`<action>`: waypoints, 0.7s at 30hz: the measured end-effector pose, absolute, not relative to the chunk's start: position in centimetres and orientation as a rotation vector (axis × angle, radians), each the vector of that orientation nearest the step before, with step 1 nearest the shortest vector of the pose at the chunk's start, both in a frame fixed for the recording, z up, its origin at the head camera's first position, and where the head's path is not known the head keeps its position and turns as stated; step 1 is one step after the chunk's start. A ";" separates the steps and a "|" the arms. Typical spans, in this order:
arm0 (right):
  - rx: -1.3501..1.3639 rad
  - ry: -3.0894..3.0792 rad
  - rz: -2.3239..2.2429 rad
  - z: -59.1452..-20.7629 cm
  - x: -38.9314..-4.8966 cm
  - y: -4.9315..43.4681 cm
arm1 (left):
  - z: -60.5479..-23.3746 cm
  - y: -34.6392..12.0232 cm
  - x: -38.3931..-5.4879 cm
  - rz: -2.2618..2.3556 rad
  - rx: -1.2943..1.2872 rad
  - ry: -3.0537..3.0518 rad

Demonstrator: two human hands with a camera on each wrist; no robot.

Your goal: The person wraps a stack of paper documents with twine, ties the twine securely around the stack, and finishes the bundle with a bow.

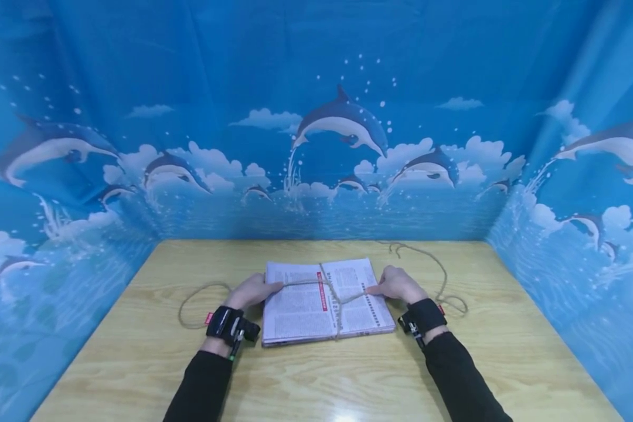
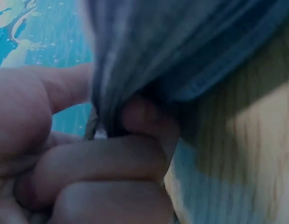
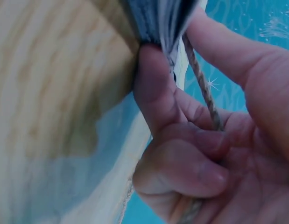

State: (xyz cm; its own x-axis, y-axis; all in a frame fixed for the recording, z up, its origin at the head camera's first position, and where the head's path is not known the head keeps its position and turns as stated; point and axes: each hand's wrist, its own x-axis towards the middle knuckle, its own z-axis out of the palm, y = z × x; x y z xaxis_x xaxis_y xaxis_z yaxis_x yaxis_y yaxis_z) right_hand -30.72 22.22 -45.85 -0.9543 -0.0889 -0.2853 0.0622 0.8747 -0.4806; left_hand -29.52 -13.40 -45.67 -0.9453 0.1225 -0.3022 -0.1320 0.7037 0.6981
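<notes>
A stack of folded newspapers [image 1: 295, 319] lies on the table, with twine [image 1: 339, 319] crossed over its top. My left hand [image 1: 254, 291] grips the stack's left edge, thumb on top and fingers underneath. In the left wrist view, curled fingers [image 2: 107, 161] pinch the paper edge [image 2: 130, 51]. At the right edge my right hand [image 1: 399, 285] holds the stack between thumb and fingers. The right wrist view shows a strand of twine [image 3: 202, 86] running down into that hand's curled fingers, beside the papers [image 3: 156, 21].
A loose loop of twine [image 1: 181, 308] lies on the table left of my left hand. Another loose length [image 1: 443, 272] curves behind and right of my right hand. Beyond the wooden table [image 1: 200, 252] hangs a blue dolphin-print curtain [image 1: 216, 223], which also flanks both sides.
</notes>
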 end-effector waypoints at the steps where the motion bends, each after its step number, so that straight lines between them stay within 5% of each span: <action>1: -0.019 2.742 -0.725 -45.8 -30.7 22.2 | -45.7 -13.4 -29.6 1.113 -0.002 2.566; 21: -0.016 2.717 -0.741 -45.7 -30.6 22.7 | -45.8 -14.0 -29.6 1.336 0.042 2.371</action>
State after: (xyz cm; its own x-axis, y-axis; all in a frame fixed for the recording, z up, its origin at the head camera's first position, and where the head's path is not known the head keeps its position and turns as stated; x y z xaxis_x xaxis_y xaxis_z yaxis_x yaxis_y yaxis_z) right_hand -30.56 22.69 -45.73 -0.9474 -0.0950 -0.3057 0.0734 0.8650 -0.4964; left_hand -29.64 -13.97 -45.78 -0.9127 0.2260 -0.3406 -0.1743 0.5384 0.8244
